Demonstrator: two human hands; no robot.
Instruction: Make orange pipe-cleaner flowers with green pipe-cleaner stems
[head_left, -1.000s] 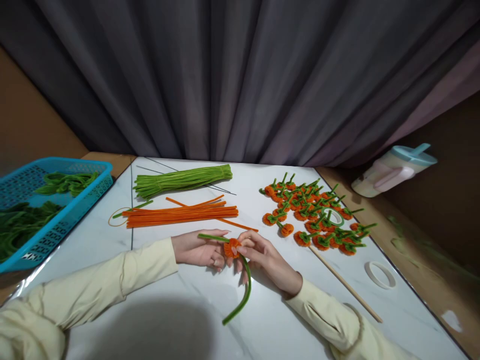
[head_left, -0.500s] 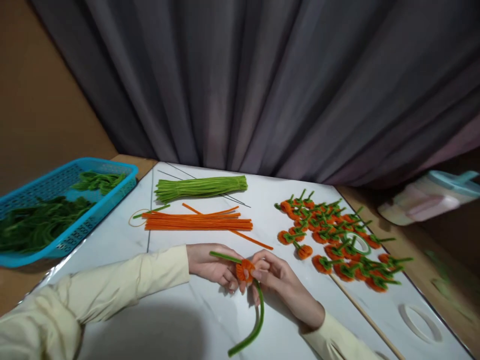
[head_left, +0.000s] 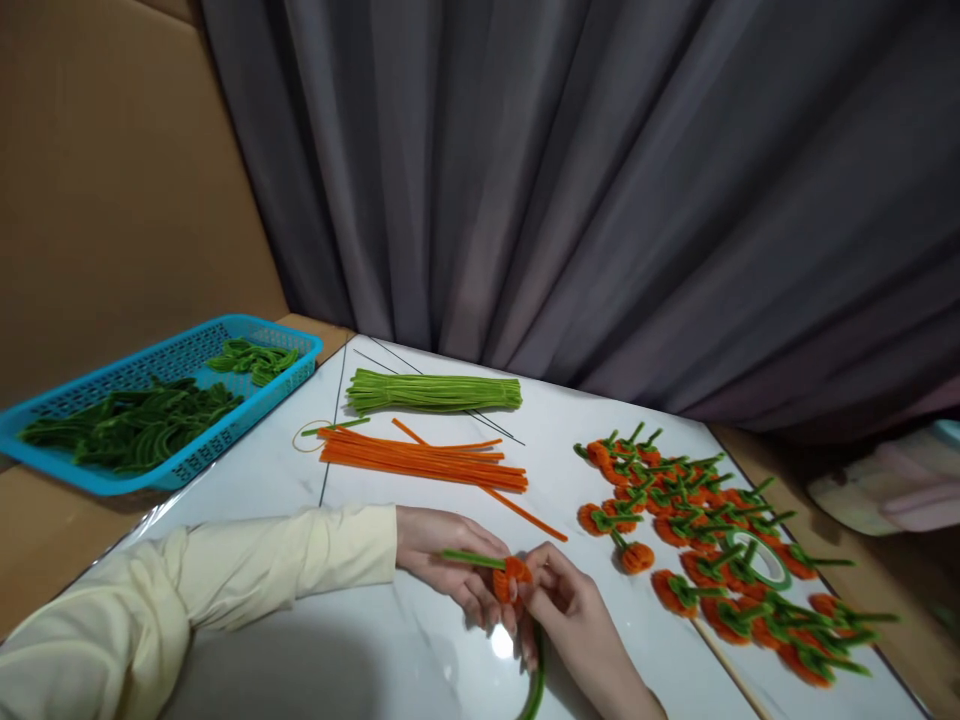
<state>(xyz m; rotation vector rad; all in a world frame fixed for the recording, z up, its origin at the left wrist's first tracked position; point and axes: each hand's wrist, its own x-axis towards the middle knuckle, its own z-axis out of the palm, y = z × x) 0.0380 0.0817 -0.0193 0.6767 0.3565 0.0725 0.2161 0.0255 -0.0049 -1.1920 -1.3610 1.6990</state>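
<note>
Near the front centre, my left hand has its fingers wrapped under a small orange pipe-cleaner piece. My right hand pinches the same piece from the right with thumb and fingers. A green pipe cleaner sticks out of the piece to the left, over my left palm, and a green length curves down below my hands. Beyond my hands lie a bundle of orange pipe cleaners and a bundle of light green ones.
Several orange and green pumpkin-like pieces cover the right side, with a tape roll among them. A blue basket of green pieces stands left. A cup is at the right edge, a thin stick near the front right.
The view has shifted, so the table items appear further right and mostly lower. Both hands still hold the orange piece, and the green length below them shows less.
</note>
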